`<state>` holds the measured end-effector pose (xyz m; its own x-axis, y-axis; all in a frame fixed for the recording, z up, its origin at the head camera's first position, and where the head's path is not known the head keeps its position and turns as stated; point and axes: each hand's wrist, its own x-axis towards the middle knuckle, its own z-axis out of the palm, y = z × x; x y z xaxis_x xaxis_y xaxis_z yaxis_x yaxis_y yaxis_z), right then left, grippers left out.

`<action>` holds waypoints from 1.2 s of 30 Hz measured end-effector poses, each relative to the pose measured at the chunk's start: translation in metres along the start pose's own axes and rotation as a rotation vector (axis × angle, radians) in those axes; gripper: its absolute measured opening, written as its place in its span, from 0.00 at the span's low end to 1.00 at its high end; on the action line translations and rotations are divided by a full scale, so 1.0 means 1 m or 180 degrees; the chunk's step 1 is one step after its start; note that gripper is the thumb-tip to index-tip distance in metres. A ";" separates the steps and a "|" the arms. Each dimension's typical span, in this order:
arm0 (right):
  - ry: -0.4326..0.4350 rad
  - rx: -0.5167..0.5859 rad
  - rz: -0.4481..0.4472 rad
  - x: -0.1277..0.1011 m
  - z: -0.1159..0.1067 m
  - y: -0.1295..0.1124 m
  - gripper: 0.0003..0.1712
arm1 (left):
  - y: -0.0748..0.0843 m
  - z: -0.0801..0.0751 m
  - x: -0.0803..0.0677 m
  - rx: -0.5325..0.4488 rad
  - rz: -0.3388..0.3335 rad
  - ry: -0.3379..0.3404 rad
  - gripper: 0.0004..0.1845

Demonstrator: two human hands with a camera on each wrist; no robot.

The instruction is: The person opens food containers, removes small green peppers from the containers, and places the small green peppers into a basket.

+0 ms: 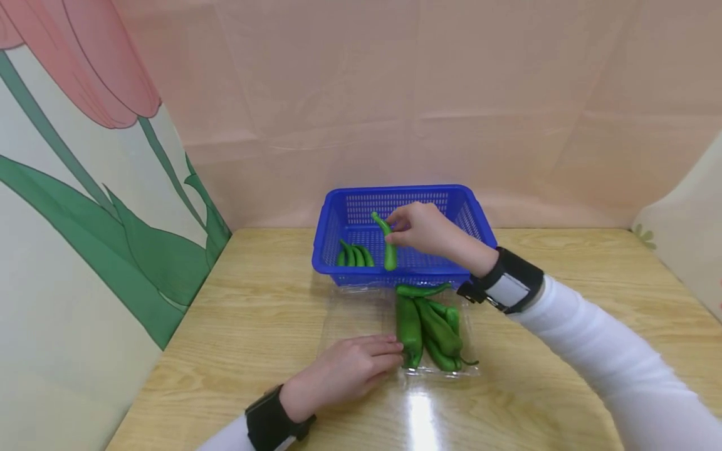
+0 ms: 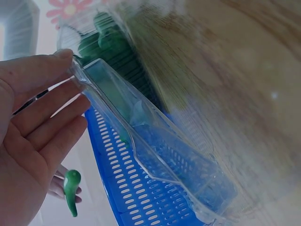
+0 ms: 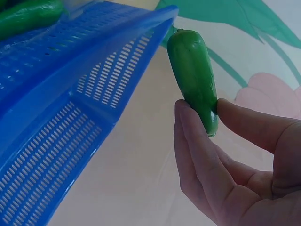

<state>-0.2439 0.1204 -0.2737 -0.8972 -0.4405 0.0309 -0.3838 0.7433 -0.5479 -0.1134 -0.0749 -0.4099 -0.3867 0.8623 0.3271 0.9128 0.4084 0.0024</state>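
Observation:
In the head view my right hand (image 1: 423, 228) pinches a green pepper (image 1: 390, 250) between thumb and fingers, above the blue plastic basket (image 1: 319, 244). The right wrist view shows the pepper's (image 3: 193, 70) blunt end pointing up, out past the fingertips. Several slim green peppers (image 1: 356, 255) lie in the basket's left part. In front of it lies a clear plastic container (image 1: 355, 313), its right half holding several larger green peppers (image 1: 434, 326). My left hand (image 1: 350, 366) is at the container's front, and the left wrist view shows thumb and fingertips on its clear rim (image 2: 101, 101).
The wooden table (image 1: 271, 300) runs out to both sides of the basket and container. Behind stands a pinkish cloth backdrop (image 1: 395, 94), with a flower-printed panel (image 1: 141, 250) along the left.

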 end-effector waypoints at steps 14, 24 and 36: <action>-0.0089 0.0267 0.0382 0.040 -0.003 0.002 0.23 | 0.001 0.001 -0.001 0.0007 0.0006 0.0009 0.15; -0.0073 0.0398 0.0509 0.062 0.004 0.009 0.23 | 0.002 0.002 0.000 -0.0003 -0.0015 0.0011 0.15; -0.0110 0.0310 0.0533 0.088 0.012 0.013 0.21 | 0.000 0.002 0.000 -0.0063 -0.0050 -0.0038 0.15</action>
<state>-0.3256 0.0854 -0.2884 -0.9381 -0.3331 -0.0952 -0.2055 0.7562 -0.6212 -0.1135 -0.0741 -0.4118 -0.4023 0.8594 0.3156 0.9090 0.4159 0.0261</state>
